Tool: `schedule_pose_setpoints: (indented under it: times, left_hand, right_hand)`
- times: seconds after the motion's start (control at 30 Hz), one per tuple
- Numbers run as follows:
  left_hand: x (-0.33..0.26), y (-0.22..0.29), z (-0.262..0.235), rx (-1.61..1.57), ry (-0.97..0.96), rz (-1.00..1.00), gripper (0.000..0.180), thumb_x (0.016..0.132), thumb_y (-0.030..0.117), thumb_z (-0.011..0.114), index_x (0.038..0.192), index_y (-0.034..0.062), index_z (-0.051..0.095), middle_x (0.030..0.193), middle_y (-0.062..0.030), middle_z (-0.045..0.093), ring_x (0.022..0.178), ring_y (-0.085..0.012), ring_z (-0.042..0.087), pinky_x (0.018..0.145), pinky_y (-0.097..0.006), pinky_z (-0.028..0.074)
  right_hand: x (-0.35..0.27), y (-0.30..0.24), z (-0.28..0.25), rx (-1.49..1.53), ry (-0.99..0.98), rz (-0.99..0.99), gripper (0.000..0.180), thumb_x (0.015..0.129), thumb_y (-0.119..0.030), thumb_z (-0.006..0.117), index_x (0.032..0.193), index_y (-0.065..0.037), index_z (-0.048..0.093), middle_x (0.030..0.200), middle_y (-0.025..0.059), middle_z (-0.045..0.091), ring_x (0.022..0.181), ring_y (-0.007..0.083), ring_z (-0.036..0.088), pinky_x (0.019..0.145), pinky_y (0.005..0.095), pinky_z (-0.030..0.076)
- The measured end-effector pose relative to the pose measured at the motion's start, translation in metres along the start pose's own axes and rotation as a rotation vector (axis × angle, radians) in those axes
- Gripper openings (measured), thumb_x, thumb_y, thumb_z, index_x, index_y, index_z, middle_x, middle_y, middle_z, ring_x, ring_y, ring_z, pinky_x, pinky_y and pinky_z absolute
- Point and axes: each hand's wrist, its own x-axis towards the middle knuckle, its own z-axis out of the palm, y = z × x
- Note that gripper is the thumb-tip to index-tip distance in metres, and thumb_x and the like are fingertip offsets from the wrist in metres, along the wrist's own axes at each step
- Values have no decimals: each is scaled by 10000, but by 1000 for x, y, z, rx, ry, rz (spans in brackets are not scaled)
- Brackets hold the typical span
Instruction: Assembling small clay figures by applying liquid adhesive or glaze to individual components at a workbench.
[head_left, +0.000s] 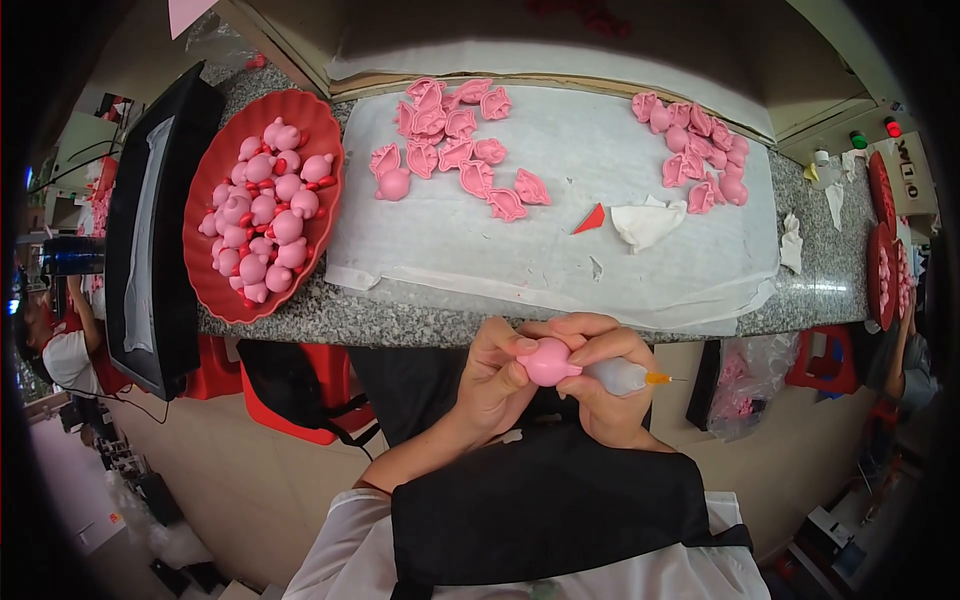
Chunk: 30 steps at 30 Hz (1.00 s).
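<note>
Just off the front edge of the worktop, a round pink toy part with a small nub sits between my two hands. The fingers of my left hand are closed around its left side. My right hand presses its fingers against the right side and also grips a translucent glue bottle. An orange nozzle with a thin needle points right from the bottle, away from the pink part. Loose pink shell-like pieces lie on the white paper beyond my hands.
At left stands a red scalloped tray heaped with pink and red parts, beside a black tray. More pink pieces lie at the paper's far right. A crumpled tissue and a red scrap rest mid-paper.
</note>
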Motion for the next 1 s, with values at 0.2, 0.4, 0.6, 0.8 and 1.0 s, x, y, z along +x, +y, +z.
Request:
schedule_pose_setpoints:
  times: [0.2, 0.4, 0.6, 0.8, 1.0]
  left_hand:
    - [1, 1, 5, 93, 60, 0, 183, 758, 238, 553, 882, 149, 451, 957, -112, 498, 909, -212, 498, 781, -298, 407]
    - [-1, 1, 4, 97, 54, 5, 178, 769, 233, 542, 894, 142, 455, 962, -121, 486, 924, -215, 486, 797, -309, 395]
    - [0, -1, 3, 35, 21, 67, 142, 789, 154, 517, 893, 69, 470, 989, -173, 496, 944, -245, 484, 824, -346, 360]
    - [-1, 2, 7, 172, 48, 93, 110, 767, 108, 538, 853, 56, 494, 953, -160, 525, 931, -227, 485, 851, -354, 327]
    - [1, -1, 6, 256, 11, 146, 116, 756, 63, 545, 861, 50, 498, 966, -132, 515, 913, -181, 465, 827, -312, 339]
  right_hand:
    - [-2, 2, -2, 36, -33, 12, 169, 639, 78, 618, 766, 23, 522, 962, 194, 524, 890, 231, 532, 785, 316, 418]
    - [-6, 6, -2, 89, 17, 35, 147, 650, 54, 621, 755, 21, 524, 955, 183, 529, 871, 222, 538, 777, 314, 417]
    - [-8, 10, -3, 100, 47, 45, 149, 644, 16, 642, 736, 9, 524, 940, 169, 535, 797, 185, 543, 741, 289, 423]
    - [-9, 12, -5, 126, 27, 111, 243, 646, -153, 680, 724, -71, 465, 912, 90, 518, 849, 188, 504, 796, 342, 392]
    - [-11, 17, -8, 321, 82, 129, 188, 662, -90, 652, 733, -32, 488, 927, 136, 529, 831, 205, 509, 724, 345, 419]
